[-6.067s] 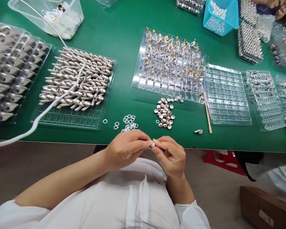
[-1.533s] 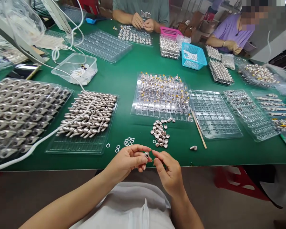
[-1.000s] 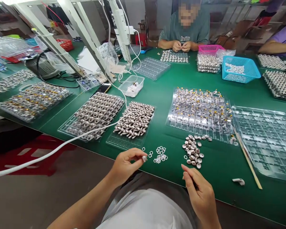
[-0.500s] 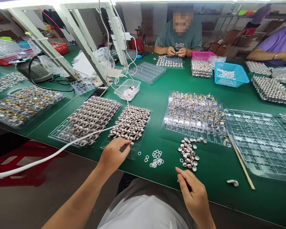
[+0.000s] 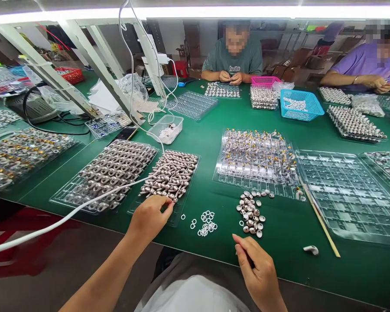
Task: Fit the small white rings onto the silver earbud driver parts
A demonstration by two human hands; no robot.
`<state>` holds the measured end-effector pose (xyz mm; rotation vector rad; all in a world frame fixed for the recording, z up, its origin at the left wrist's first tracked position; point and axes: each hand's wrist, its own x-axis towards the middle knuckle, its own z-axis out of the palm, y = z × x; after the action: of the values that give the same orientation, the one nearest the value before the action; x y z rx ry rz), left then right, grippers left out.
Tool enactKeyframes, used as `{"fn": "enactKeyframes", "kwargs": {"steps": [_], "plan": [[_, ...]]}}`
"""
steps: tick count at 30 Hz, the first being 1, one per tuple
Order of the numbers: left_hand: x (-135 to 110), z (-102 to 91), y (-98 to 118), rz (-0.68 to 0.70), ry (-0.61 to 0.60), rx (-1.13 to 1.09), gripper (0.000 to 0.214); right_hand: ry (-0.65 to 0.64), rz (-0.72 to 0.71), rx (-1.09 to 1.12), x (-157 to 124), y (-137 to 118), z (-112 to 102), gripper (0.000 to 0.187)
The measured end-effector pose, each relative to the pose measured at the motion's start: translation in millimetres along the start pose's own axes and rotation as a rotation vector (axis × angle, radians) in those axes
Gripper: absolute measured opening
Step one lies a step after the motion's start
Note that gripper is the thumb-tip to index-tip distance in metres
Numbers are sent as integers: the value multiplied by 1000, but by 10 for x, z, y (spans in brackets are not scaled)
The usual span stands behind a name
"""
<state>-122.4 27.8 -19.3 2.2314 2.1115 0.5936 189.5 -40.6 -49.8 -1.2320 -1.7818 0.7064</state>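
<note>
The left hand [image 5: 151, 215] took a part [image 5: 175, 199] to join the pile [image 5: 177, 174]; whether its fingers [image 5: 168, 209] or the right hand [image 5: 259, 268] gripped anything was unclear.

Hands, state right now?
Left hand: fingertips at a part in the tray; grip can't be told.
Right hand: loosely curled, nothing visibly held; open or closed unclear.

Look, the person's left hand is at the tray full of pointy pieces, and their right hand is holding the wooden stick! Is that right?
Not quite: the right hand isn't holding the wooden stick. The head view shows the stick lying on the green table, apart from that hand. The left hand is at the tray, as you said.
</note>
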Motion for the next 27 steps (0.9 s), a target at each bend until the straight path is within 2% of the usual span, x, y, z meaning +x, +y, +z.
{"fn": "enactKeyframes", "kwargs": {"steps": [12,22,27], "plan": [[12,42,-5,26,24,29,19,-1,1,-20,-10,4,10,28],[38,26,-49,-49,-7,4,20,-20,6,-6,-25,0,24,27],[1,-41,-4,-72,71,-51,31,2,35,-7,9,-53,26,25]]}}
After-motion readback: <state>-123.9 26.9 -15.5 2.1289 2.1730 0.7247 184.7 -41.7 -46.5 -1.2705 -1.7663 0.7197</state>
